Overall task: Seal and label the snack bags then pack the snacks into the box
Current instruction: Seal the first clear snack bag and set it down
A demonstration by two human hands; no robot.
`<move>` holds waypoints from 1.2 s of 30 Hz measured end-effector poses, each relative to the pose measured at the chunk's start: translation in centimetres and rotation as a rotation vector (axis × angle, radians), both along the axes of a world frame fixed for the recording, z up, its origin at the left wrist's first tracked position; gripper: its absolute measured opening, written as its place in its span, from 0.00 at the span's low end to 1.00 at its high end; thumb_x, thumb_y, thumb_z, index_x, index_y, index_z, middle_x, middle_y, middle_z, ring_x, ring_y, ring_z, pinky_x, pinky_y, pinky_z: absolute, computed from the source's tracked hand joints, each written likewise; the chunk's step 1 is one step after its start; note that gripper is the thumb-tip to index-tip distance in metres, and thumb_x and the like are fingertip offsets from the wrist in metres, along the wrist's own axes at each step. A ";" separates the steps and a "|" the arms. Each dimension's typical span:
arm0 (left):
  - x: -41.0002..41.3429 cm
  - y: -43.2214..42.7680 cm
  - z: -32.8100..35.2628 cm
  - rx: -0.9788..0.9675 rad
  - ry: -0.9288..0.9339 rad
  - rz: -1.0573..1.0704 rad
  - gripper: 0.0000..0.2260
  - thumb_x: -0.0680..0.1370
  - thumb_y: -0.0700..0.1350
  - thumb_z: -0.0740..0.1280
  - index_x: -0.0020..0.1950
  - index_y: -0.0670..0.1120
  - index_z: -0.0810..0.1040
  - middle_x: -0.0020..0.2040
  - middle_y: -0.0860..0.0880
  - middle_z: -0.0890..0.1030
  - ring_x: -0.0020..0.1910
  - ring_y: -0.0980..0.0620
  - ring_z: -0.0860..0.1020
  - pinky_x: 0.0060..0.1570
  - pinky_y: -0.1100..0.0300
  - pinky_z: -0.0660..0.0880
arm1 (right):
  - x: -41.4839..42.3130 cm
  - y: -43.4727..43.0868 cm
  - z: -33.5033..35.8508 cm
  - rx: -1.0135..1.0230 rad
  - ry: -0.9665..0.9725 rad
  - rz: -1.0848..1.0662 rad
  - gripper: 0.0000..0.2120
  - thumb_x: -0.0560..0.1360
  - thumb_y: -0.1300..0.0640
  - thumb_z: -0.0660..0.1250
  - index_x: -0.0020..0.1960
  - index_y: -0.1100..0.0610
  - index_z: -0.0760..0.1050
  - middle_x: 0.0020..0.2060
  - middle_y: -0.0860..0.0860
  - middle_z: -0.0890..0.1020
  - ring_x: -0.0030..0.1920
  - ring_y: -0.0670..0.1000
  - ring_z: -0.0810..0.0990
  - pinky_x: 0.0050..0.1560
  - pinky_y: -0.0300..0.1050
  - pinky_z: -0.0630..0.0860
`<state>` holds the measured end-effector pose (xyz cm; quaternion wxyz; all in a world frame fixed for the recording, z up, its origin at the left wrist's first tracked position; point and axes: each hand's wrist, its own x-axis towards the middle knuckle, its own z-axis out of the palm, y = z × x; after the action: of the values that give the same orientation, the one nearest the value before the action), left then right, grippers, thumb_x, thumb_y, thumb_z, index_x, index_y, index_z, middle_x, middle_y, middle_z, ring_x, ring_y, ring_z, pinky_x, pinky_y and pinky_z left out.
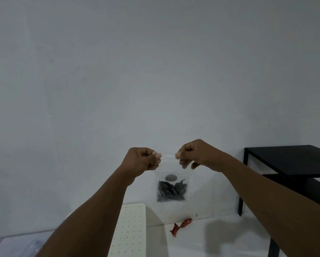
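You held the snack bag (174, 168) pinched at its top, up over the bench (220, 238).
Your left hand (142, 160) and right hand (194, 156) had fingers (178, 155) clamped on its top strip, dark snacks hanging below them; the unpressed stretch between your pinches could have stayed open and spilled them.

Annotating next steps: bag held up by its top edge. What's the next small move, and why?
Probably slide the left hand and right hand inward along the top strip of the clear bag, pressing it shut: each pinches one end, the stretch between is unpinched, and the dark snacks hang below.
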<state>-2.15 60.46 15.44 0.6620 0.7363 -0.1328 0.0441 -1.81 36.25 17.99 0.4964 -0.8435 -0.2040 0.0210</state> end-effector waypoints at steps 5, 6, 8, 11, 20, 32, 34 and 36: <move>0.1 -0.1 -0.2 -0.021 -0.031 0.058 0.10 0.72 0.43 0.77 0.43 0.36 0.84 0.38 0.42 0.86 0.36 0.49 0.83 0.38 0.61 0.81 | -0.2 -0.3 -0.3 -0.027 -0.089 -0.089 0.13 0.72 0.48 0.75 0.41 0.59 0.82 0.36 0.53 0.83 0.35 0.46 0.80 0.34 0.39 0.75; 0.2 -0.3 -0.3 -0.020 -0.053 0.093 0.10 0.72 0.44 0.78 0.42 0.37 0.84 0.38 0.42 0.86 0.36 0.49 0.83 0.37 0.61 0.81 | -0.2 -0.1 -0.4 -0.019 -0.104 -0.104 0.13 0.72 0.49 0.75 0.40 0.60 0.82 0.32 0.52 0.82 0.32 0.45 0.78 0.32 0.39 0.73; 0.3 -1.0 -0.5 0.040 -0.110 0.190 0.09 0.72 0.45 0.78 0.44 0.40 0.84 0.39 0.44 0.86 0.38 0.49 0.84 0.37 0.61 0.81 | -0.1 0.4 -0.4 0.029 -0.110 -0.116 0.10 0.74 0.54 0.74 0.42 0.61 0.81 0.27 0.49 0.79 0.28 0.45 0.75 0.29 0.40 0.71; 0.4 -2.0 -0.8 0.188 -0.144 0.299 0.15 0.72 0.48 0.78 0.55 0.46 0.79 0.48 0.50 0.82 0.42 0.50 0.84 0.38 0.59 0.82 | -0.1 1.2 -0.1 0.134 -0.050 -0.122 0.04 0.77 0.61 0.67 0.51 0.58 0.80 0.28 0.52 0.79 0.30 0.49 0.77 0.29 0.42 0.70; -0.7 -3.2 -1.7 0.230 0.013 -0.067 0.09 0.74 0.40 0.68 0.54 0.46 0.81 0.53 0.43 0.83 0.51 0.43 0.84 0.51 0.50 0.84 | 0.0 1.9 1.1 0.212 0.218 -0.034 0.12 0.75 0.59 0.63 0.56 0.60 0.80 0.46 0.56 0.87 0.50 0.52 0.86 0.49 0.49 0.81; -0.3 -3.0 -2.2 0.231 -0.192 0.151 0.07 0.76 0.48 0.74 0.43 0.46 0.83 0.40 0.48 0.85 0.39 0.50 0.86 0.42 0.50 0.84 | 0.7 1.5 -0.1 -0.297 -0.242 -0.166 0.08 0.74 0.48 0.73 0.46 0.52 0.86 0.31 0.38 0.81 0.31 0.36 0.77 0.36 0.33 0.69; -0.3 -2.8 -1.9 0.219 -0.178 0.117 0.07 0.75 0.49 0.75 0.45 0.46 0.84 0.41 0.47 0.86 0.39 0.50 0.86 0.42 0.53 0.84 | 0.8 1.4 -0.3 -0.342 -0.249 -0.139 0.07 0.74 0.48 0.73 0.44 0.50 0.86 0.28 0.35 0.80 0.31 0.34 0.76 0.35 0.32 0.68; -0.3 -2.8 -1.9 0.226 -0.170 0.106 0.07 0.75 0.49 0.75 0.47 0.45 0.85 0.42 0.47 0.86 0.40 0.51 0.86 0.41 0.54 0.84 | 0.9 1.3 -0.5 -0.364 -0.245 -0.133 0.07 0.73 0.47 0.73 0.45 0.50 0.86 0.31 0.39 0.81 0.32 0.39 0.76 0.35 0.33 0.68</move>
<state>-2.44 57.68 13.56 0.5582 0.8056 -0.1536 0.1258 -0.93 37.58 17.46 0.3076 -0.9271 -0.1993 -0.0779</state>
